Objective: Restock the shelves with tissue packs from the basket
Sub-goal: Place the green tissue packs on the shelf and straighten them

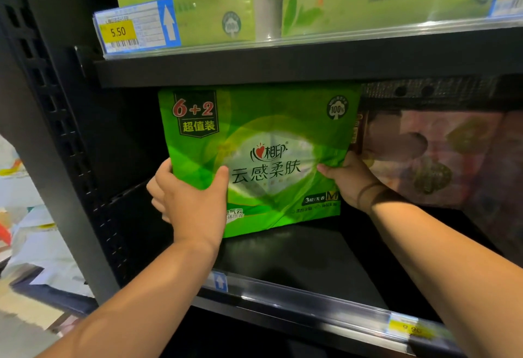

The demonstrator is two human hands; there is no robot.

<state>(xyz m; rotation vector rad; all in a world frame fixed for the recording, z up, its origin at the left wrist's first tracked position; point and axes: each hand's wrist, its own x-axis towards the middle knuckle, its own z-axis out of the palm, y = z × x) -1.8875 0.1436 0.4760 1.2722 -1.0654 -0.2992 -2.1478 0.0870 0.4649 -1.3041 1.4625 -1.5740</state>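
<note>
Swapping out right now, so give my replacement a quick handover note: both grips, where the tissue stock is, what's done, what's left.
The left grip clasps the green tissue pack at its lower left edge, thumb on the front. The right grip holds its right edge.
The pack stands roughly upright inside the middle shelf, beside a pinkish pack; whether it rests fully on the board is unclear.
Done: this pack is nearly placed.
Left: release it and fetch more; the basket is out of view.
</note>
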